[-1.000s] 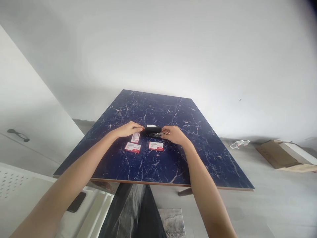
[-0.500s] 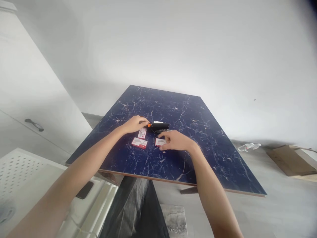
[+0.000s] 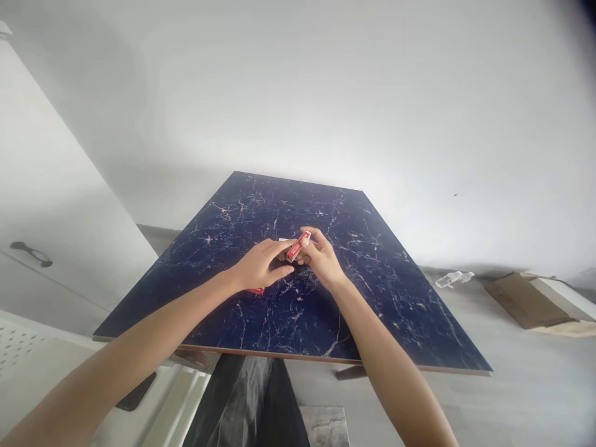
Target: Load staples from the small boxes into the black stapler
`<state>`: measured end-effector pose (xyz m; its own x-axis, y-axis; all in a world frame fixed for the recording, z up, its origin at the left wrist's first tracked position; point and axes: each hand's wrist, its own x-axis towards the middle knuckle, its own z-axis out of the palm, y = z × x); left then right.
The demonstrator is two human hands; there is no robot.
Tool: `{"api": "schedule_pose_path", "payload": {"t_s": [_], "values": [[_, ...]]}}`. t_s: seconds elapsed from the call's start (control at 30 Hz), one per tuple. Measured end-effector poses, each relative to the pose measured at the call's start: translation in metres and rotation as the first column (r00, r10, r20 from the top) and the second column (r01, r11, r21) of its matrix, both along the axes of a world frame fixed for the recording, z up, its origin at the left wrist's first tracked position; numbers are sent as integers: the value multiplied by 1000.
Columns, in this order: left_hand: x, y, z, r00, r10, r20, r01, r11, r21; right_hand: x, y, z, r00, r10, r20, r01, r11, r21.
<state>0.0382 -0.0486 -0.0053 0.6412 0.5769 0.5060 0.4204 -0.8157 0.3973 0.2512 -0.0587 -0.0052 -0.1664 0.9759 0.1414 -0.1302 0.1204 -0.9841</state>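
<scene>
A small red and white box (image 3: 298,246) is held tilted above the table, between the thumb and fingers of my right hand (image 3: 322,256). My left hand (image 3: 262,264) is beside it on the left, thumb and fingers apart. Its fingertips reach to the box's near end; whether they touch it, I cannot tell. Beneath my left hand the red edge of another small box (image 3: 256,290) shows on the table. Behind the hands a bit of a white item (image 3: 283,239) peeks out. The black and orange tool is hidden by my hands.
The dark blue marbled table (image 3: 298,323) stands near a white wall. On the floor to the right lie a clear plastic bottle (image 3: 454,279) and a cardboard box (image 3: 531,301). A white cabinet (image 3: 60,186) with a dark handle stands left. A dark phone-like slab (image 3: 136,392) lies lower left.
My right hand has picked up the small box and raised it off the table. My left hand has left the black and orange tool and come toward the box. The view has shifted slightly.
</scene>
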Motion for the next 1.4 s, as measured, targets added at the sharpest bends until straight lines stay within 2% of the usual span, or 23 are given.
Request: {"api": "schedule_pose_path", "payload": {"t_s": [0.07, 0.17, 0.23, 0.33, 0.4, 0.67, 0.87, 1.1, 1.3, 1.4], "values": [[3, 1, -4, 998, 48, 40, -46, 998, -52, -1, 4, -5, 1000, -16, 3, 16, 1000, -5], [1, 5, -2, 994, 58, 90, -44, 989, -144, 0, 7, -8, 999, -30, 23, 30, 999, -14], [-2, 8, 1, 989, 44, 142, -8, 969, -245, 2, 7, -7, 999, -27, 33, 28, 999, -19], [-2, 8, 3, 971, 13, 241, 88, 909, -408, 3, 7, -6, 999, -19, 30, 20, 999, -25], [0, 7, 2, 958, 15, 287, 122, 883, -453, 2, 6, -6, 1000, -4, 22, 5, 999, -37], [0, 14, -5, 910, 102, 402, 100, 886, -453, 3, 6, -2, 1000, 30, 9, -29, 998, -50], [-11, 32, -6, 869, 213, 446, 23, 884, -466, 15, 9, 3, 995, -96, 27, 96, 995, 27], [-11, 30, -5, 884, 199, 423, 38, 871, -490, 11, 7, 2, 995, -34, 99, 25, 996, 89], [-9, 21, -1, 878, 130, 462, 117, 876, -468, 7, 7, -2, 1000, -19, -7, 20, 999, 47], [-6, 18, -1, 859, 159, 486, 57, 915, -400, 4, 7, -4, 994, -5, -107, 5, 1000, -1]]}}
